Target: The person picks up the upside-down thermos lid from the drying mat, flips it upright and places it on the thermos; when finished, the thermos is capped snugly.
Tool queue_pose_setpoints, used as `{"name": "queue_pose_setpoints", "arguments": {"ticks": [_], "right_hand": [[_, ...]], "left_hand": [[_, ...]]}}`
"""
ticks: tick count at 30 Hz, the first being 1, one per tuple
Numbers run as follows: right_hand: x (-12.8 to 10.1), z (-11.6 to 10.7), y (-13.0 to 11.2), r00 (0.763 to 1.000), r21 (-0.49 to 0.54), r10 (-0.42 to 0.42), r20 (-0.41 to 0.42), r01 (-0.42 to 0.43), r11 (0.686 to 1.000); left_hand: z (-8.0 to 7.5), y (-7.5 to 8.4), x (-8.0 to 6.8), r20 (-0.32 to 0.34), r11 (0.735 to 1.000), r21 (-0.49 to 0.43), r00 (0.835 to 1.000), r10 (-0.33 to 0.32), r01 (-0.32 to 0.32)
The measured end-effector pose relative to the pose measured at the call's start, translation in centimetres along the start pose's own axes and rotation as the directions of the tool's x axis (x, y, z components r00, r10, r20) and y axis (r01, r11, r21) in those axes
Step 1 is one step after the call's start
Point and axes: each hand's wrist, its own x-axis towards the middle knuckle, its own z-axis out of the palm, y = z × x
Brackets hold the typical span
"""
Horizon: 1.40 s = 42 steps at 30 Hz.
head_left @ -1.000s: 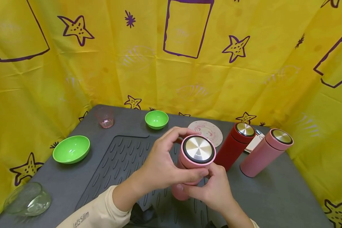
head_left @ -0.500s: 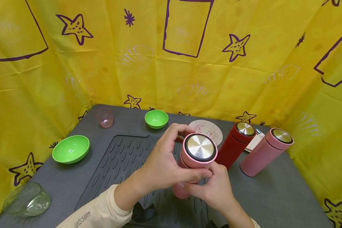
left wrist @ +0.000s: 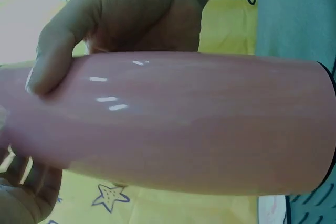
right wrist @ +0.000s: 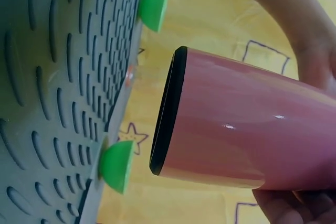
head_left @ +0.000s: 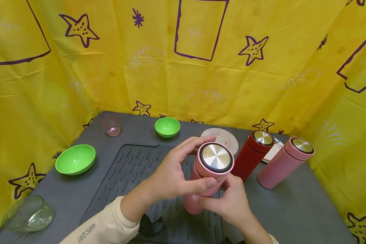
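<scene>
Tilted a touch further right: pink flask [head_left: 205, 176], cap pinched in left hand [head_left: 170, 176], body wrapped by right hand [head_left: 228, 203], above bench [head_left: 292, 210] front edge

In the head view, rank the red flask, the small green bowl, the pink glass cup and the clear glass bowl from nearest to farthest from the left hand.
Measured from the left hand:
1. Small green bowl, behind the hand near the backdrop.
2. Red flask, to its right, standing beside the plate.
3. Pink glass cup, back left corner.
4. Clear glass bowl, front left corner.
The first two are fairly close to call.
</scene>
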Motion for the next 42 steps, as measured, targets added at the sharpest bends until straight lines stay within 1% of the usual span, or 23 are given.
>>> {"name": "queue_pose_setpoints", "arguments": {"ticks": [2,6,9,12,15,18,20,22,24,26,28,31,33,35,39,42], "right_hand": [[0.0,0.0,0.0,1.0,-0.02,-0.012,-0.006,0.012,1.0],[0.0,0.1,0.0,1.0,-0.073,-0.024,-0.017,0.023,0.997],[0.0,0.2,0.0,1.0,-0.077,-0.016,-0.014,0.014,0.997],[0.0,0.2,0.0,1.0,-0.039,0.0,-0.001,0.0,0.999],[0.0,0.2,0.0,1.0,0.003,0.019,0.011,-0.019,1.0],[0.0,0.2,0.0,1.0,-0.011,0.015,0.007,-0.015,1.0],[0.0,0.1,0.0,1.0,-0.035,0.004,-0.004,-0.004,0.999],[0.0,0.1,0.1,1.0,-0.064,-0.009,-0.017,0.008,0.998],[0.0,0.1,0.1,0.999,-0.098,-0.022,-0.03,0.019,0.995],[0.0,0.2,0.1,0.999,-0.103,-0.018,-0.032,0.014,0.995],[0.0,0.2,0.2,0.999,-0.096,-0.013,-0.031,0.01,0.995],[-0.2,0.3,0.4,1.0,-0.065,0.004,-0.023,-0.006,0.998],[-0.2,0.3,0.4,1.0,-0.05,0.012,-0.019,-0.013,0.999],[-0.3,0.3,0.5,1.0,-0.056,0.016,-0.018,-0.017,0.998],[-0.4,0.3,0.6,1.0,-0.053,0.012,-0.017,-0.013,0.999],[-0.3,0.3,0.6,1.0,-0.063,-0.006,-0.026,0.004,0.998]], "left_hand": [[0.2,0.3,0.0,-0.007,1.0,0.021,1.0,-0.019,0.019],[0.7,0.9,0.0,-0.075,0.995,0.065,0.995,-0.066,0.071],[0.9,1.0,-0.1,-0.109,0.994,0.067,0.991,-0.075,0.082],[0.7,0.8,-0.2,-0.102,0.997,0.042,0.993,-0.062,0.067],[0.4,0.5,-0.4,-0.068,0.998,0.013,0.996,-0.053,0.054],[0.4,0.5,-0.5,-0.042,0.998,-0.002,0.997,-0.062,0.062],[0.4,0.6,-0.5,-0.041,0.997,0.006,0.996,-0.077,0.077],[0.7,0.9,-0.4,-0.064,0.996,0.033,0.994,-0.084,0.086],[0.9,1.0,-0.3,-0.1,0.993,0.062,0.991,-0.091,0.098],[1.2,1.1,-0.3,-0.135,0.991,0.081,0.986,-0.098,0.11],[1.2,1.0,-0.3,-0.152,0.991,0.087,0.984,-0.091,0.105],[1.0,0.8,-0.4,-0.128,0.993,0.085,0.989,-0.069,0.08],[0.8,0.5,-0.5,-0.095,0.994,0.09,0.994,-0.048,0.056],[0.5,0.4,-0.6,-0.059,0.995,0.09,0.997,-0.045,0.05],[0.3,0.3,-0.7,-0.015,0.995,0.075,0.998,-0.068,0.069],[0.3,0.7,-0.7,-0.021,0.992,0.078,0.995,-0.1,0.101]]}}
